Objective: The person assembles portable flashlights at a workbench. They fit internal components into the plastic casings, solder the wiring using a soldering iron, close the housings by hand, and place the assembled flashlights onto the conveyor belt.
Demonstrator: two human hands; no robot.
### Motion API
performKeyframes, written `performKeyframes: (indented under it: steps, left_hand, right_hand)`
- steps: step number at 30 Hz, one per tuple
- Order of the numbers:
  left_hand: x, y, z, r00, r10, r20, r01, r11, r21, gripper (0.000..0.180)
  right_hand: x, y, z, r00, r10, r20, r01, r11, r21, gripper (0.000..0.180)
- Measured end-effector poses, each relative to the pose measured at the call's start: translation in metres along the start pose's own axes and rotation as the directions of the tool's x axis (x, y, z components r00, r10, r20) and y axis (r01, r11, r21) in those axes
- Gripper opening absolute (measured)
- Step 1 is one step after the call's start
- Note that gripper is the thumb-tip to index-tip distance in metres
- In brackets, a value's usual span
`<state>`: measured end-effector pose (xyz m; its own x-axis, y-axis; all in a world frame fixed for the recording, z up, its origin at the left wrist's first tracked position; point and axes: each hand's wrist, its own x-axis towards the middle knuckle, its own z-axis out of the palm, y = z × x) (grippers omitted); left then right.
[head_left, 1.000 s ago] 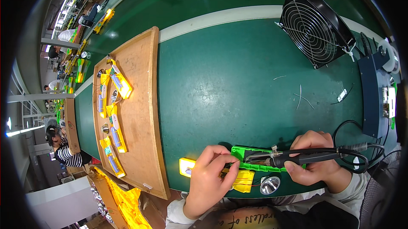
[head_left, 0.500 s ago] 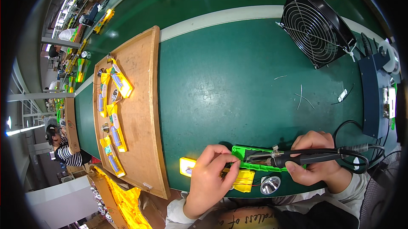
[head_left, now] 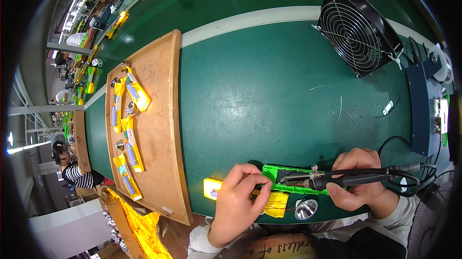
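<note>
The right hand (head_left: 361,184) grips a black-handled soldering iron (head_left: 353,178) over a long green plastic casing (head_left: 286,167); the left hand (head_left: 239,196) curls above yellow plastic casing (head_left: 277,206), its grasp unclear.

A soldering iron (head_left: 349,178), green workbench (head_left: 250,90) and co-worker (head_left: 79,175) show a factory workshop.
</note>
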<state>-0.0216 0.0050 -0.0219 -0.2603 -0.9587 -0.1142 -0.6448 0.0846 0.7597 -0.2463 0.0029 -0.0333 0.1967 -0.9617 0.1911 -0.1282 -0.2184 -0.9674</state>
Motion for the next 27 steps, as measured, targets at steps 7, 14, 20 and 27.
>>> performKeyframes:
  steps: [7, 14, 20, 27]
  left_hand:
    - [0.0, 0.0, 0.0, 1.0, -0.011, 0.001, 0.011, 1.0, -0.01, 0.011]
    - [-0.001, -0.001, 0.0, 1.0, -0.004, -0.003, 0.004, 1.0, -0.003, 0.011]
    - [-0.001, -0.001, -0.001, 1.0, -0.012, 0.0, 0.012, 1.0, -0.014, 0.01]
    - [-0.001, -0.005, -0.003, 0.999, 0.02, 0.032, -0.02, 1.0, -0.003, 0.009]
  right_hand:
    - [0.003, -0.004, -0.005, 0.995, -0.052, -0.08, 0.053, 0.999, -0.001, 0.023]
    - [0.002, -0.002, -0.011, 0.991, -0.076, -0.109, 0.081, 0.996, 0.047, 0.024]
    - [-0.005, -0.004, -0.011, 0.98, -0.023, -0.198, 0.041, 0.995, 0.089, 0.024]
    - [-0.005, -0.004, -0.01, 0.945, -0.016, -0.326, 0.021, 1.0, 0.013, 0.024]
